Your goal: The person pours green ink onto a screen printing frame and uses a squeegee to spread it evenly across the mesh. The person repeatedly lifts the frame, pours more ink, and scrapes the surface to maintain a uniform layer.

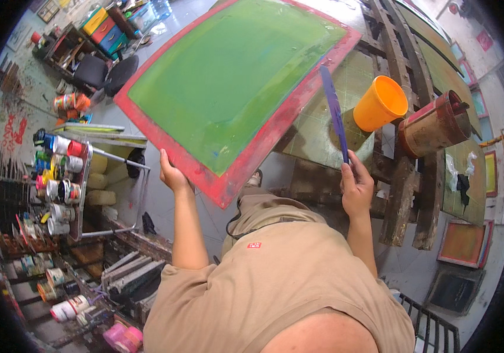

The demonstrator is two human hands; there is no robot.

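A large screen-printing frame (306,110), red-bordered with a green-coated mesh (205,82), tilts in front of me. My left hand (173,173) grips its near left edge; the fingers beneath the frame are hidden. In my right hand (356,183) is a long, thin blue-purple scraper (335,112), held upright by its lower end. The scraper's tip reaches close to the frame's right border. Just right of the scraper, an orange plastic tub (376,105) stands on a green gridded board (337,132). A paint-stained brown bucket (429,126) is beside the tub.
Dark wooden rails (408,194) run along the right under the bucket. On the left, a metal-framed rack (85,203) carries several paint pots (63,194). A black chair (90,72) stands farther back. Small framed screens (463,244) lean at the far right.
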